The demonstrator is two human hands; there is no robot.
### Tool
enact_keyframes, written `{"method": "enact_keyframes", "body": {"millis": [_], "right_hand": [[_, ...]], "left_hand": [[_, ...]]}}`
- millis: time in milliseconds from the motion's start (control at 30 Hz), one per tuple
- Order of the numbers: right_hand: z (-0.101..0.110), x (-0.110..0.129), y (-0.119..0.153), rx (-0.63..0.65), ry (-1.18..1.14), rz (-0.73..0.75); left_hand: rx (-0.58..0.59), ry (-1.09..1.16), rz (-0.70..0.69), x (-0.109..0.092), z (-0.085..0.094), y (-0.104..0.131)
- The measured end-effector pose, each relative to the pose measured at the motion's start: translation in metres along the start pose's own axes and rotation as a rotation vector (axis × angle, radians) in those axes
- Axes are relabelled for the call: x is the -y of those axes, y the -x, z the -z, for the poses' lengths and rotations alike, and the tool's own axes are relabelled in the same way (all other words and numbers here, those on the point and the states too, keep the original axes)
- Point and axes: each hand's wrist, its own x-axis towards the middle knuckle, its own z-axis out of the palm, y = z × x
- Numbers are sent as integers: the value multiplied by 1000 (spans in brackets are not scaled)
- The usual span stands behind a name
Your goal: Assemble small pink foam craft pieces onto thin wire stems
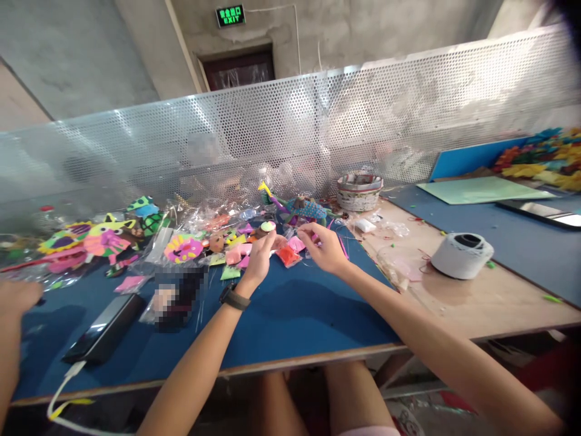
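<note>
My left hand [259, 259], with a dark watch on the wrist, is raised over the blue tabletop with its fingers closed. A small round piece [267, 226], brown with a pale green and white top, shows at its fingertips and looks held there. Just to the right, my right hand [324, 249] has thumb and fingers drawn together in a pinch; whatever is between them is too small to make out. Between the hands lie a red-orange packet [288, 256] and a pink packet [296, 243]. Behind them stands a blue-dotted clay animal figure [308, 209].
Another person's hand [20, 297] is at the left edge. Nearby are a black phone-like device [102, 330] with a white cable, colourful clay figures [106, 236], a woven basket [359, 192] and a white thread cone [462, 257]. A perforated metal screen [290, 121] runs behind the table.
</note>
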Motion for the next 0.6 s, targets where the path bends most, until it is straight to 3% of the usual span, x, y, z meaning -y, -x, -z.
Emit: {"method": "enact_keyframes", "body": {"millis": [167, 600], "right_hand": [[-3, -5, 2, 65, 84, 81], [-5, -6, 4, 162, 63, 94]], "left_hand": [[57, -169, -66, -3, -7, 7], [52, -109, 9, 10, -4, -1]]}}
